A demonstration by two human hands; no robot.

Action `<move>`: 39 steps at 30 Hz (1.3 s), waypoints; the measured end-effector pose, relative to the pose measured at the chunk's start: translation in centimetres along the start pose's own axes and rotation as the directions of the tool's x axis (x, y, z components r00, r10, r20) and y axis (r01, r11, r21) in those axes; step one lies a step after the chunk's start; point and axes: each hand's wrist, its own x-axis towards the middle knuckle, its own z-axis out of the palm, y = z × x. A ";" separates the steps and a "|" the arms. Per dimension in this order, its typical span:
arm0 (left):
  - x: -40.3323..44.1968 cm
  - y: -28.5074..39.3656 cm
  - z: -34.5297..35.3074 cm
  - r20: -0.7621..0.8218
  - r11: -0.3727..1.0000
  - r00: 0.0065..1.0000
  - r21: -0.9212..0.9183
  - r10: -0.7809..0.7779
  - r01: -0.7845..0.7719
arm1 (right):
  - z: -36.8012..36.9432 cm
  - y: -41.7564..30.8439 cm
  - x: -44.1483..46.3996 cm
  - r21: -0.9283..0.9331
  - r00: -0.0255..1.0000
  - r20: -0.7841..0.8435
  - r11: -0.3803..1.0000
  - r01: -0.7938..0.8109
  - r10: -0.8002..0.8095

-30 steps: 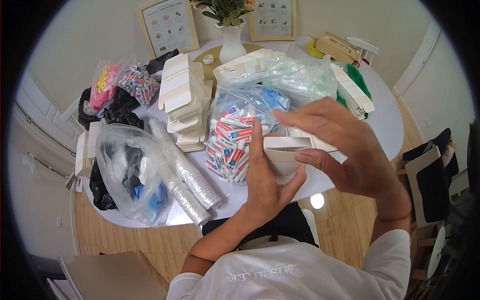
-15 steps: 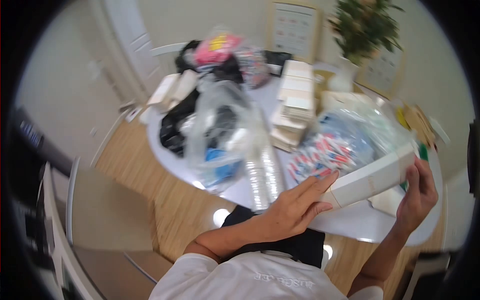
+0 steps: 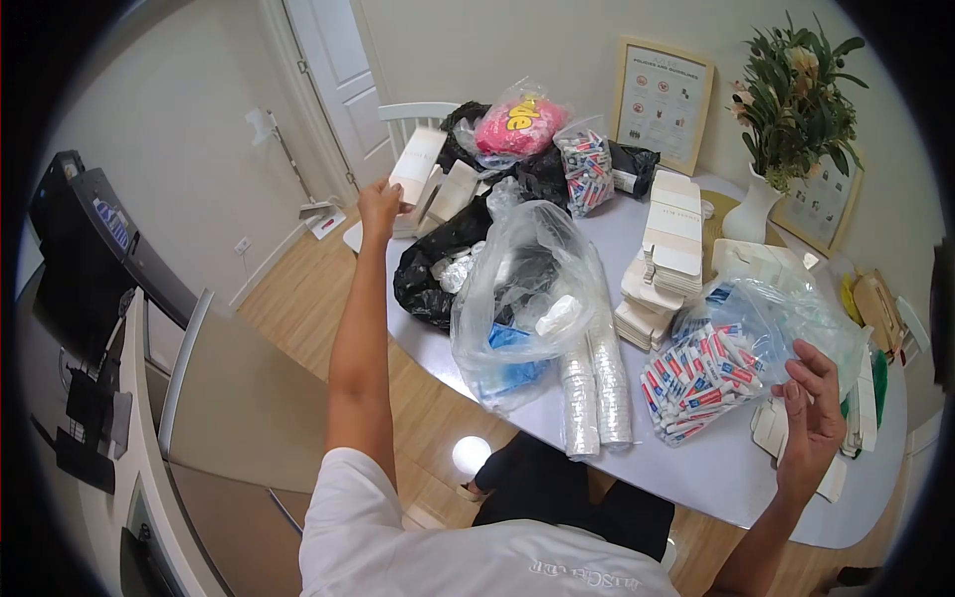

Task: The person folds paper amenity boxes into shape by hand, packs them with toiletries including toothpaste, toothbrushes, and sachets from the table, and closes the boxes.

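Head view shows the left hand (image 3: pixel 382 207) gripping a white box (image 3: pixel 418 159), the right hand (image 3: pixel 814 423) loosely curled, apparently empty, with a tube-filled bag (image 3: pixel 701 383) to its left.

Green leaves (image 3: pixel 788 127) above the white ceramic vase (image 3: pixel 753 211) partly hide a wood-framed white notice (image 3: pixel 820 211); far left of the vase, a white cardboard box (image 3: pixel 418 162) covers part of the left hand (image 3: pixel 380 207).

framed sign (image 3: pixel 664 106) "POLICIES AND GUIDELINES", pink bag (image 3: pixel 547 129) "de"
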 end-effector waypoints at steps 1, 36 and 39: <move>0.9 -1.6 0.4 -0.022 0.995 0.995 0.033 -0.095 0.095 | -0.2 0.0 -0.1 -0.003 1.000 -0.011 1.000 -0.004 0.004; -29.0 22.0 18.3 0.787 0.929 0.524 -0.369 0.325 -0.021 | -18.0 7.0 -2.9 -0.739 0.882 0.362 0.670 0.075 0.300; -29.6 23.3 20.4 0.930 0.875 0.318 -0.303 0.185 0.378 | -14.5 0.5 -1.0 -0.799 0.954 0.015 0.571 0.191 -0.299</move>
